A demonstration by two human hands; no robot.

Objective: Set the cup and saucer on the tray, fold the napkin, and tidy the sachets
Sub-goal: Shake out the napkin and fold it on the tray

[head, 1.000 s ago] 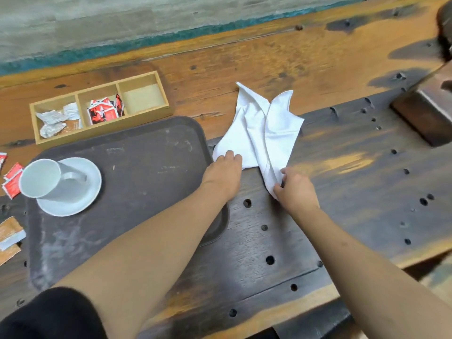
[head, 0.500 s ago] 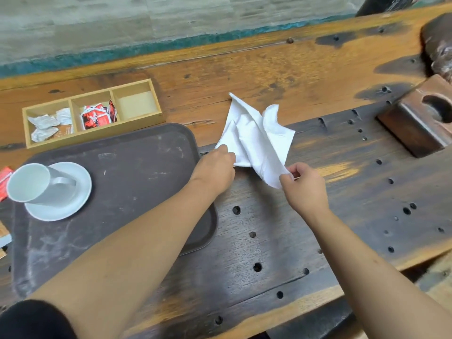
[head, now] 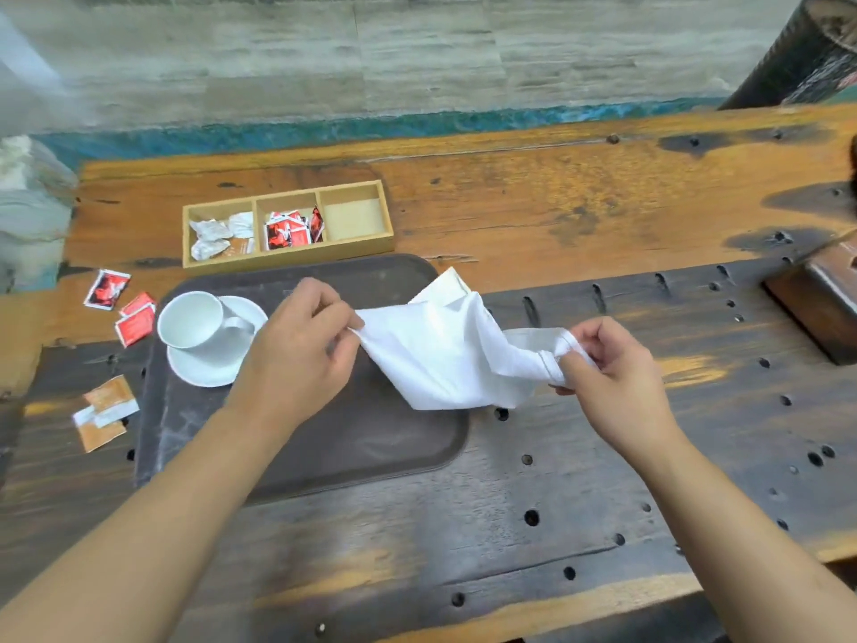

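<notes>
A white cloth napkin (head: 445, 352) hangs crumpled between my hands, lifted over the right edge of the dark brown tray (head: 352, 438). My left hand (head: 301, 345) pinches its left corner and my right hand (head: 607, 364) grips its right corner. A white cup (head: 195, 320) stands on a white saucer (head: 204, 364) at the tray's far left. Red sachets (head: 123, 306) and orange-and-white sachets (head: 104, 408) lie loose on the wood left of the tray. More sachets fill two compartments of a wooden organiser box (head: 287, 227) behind the tray.
The worktop is a worn wooden bench (head: 556, 494) dotted with round holes. A dark wooden block (head: 821, 294) sits at the right edge. A dark cylindrical object (head: 807, 53) stands at the far right corner. The organiser's right compartment (head: 354, 215) holds nothing.
Both hands have lifted the napkin off the bench and pulled its corners apart, carrying it toward me and over the tray's edge. The view has shifted right to left, showing loose sachets.
</notes>
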